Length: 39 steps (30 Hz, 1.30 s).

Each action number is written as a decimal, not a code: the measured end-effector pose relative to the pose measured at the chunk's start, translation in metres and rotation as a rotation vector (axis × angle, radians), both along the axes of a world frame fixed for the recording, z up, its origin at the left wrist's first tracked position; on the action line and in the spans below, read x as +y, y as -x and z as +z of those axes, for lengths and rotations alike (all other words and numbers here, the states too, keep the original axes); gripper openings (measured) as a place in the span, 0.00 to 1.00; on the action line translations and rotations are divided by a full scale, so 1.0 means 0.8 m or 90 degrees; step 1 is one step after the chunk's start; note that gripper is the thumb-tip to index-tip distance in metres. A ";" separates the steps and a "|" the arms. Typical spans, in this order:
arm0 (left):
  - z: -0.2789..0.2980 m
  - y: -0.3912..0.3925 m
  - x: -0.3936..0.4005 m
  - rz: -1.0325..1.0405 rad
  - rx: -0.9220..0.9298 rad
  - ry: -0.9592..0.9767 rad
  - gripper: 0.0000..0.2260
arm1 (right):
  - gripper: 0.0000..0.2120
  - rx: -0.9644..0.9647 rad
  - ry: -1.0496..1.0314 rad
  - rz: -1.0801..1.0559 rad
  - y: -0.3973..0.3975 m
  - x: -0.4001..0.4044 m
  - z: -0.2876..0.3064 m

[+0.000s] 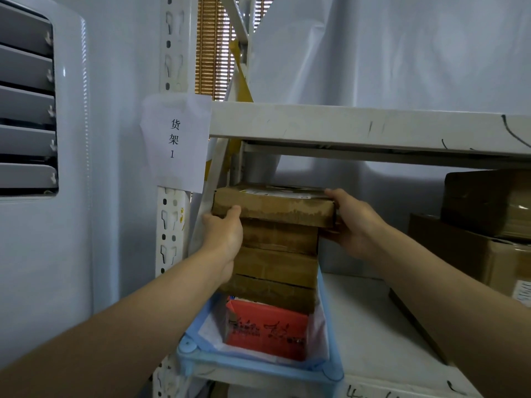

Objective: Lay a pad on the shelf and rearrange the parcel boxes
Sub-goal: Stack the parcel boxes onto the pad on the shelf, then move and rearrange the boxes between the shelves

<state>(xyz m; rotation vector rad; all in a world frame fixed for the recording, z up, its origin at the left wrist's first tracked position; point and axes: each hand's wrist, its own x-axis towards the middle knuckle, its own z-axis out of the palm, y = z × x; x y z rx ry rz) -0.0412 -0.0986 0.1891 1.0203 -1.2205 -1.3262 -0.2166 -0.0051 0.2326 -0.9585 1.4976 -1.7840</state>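
1. Top box sits on a stack of brown boxes over a red box, at the shelf's left end.
2. Left hand grips its left end, thumb on the front face.
3. Right hand grips its right end, fingers curled under.
4. The stack stands on a blue-rimmed pad.
5. More boxes sit at right.

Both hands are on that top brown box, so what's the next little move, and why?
Probably a short push inward to square it up. The left hand and right hand hold the top box at its ends, and it juts out to the right past the brown boxes stacked beneath, above the red box.
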 end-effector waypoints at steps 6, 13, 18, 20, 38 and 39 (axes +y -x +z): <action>-0.008 -0.004 0.006 -0.053 -0.072 0.033 0.18 | 0.12 -0.002 -0.004 -0.004 -0.007 0.011 -0.004; -0.007 -0.003 0.007 -0.037 -0.077 0.067 0.11 | 0.12 -0.031 0.000 -0.005 -0.015 0.024 -0.005; -0.010 -0.004 0.008 -0.026 -0.093 0.084 0.12 | 0.13 -0.046 0.002 -0.030 -0.019 0.030 -0.015; -0.013 -0.006 0.008 -0.023 -0.092 0.094 0.09 | 0.14 -0.054 0.002 -0.044 -0.020 0.032 -0.021; -0.058 0.015 0.108 -0.033 -0.057 0.232 0.04 | 0.15 -0.051 -0.033 -0.141 0.019 0.072 -0.093; -0.055 0.021 0.115 -0.067 -0.073 0.236 0.05 | 0.14 -0.056 -0.031 -0.141 0.024 0.077 -0.095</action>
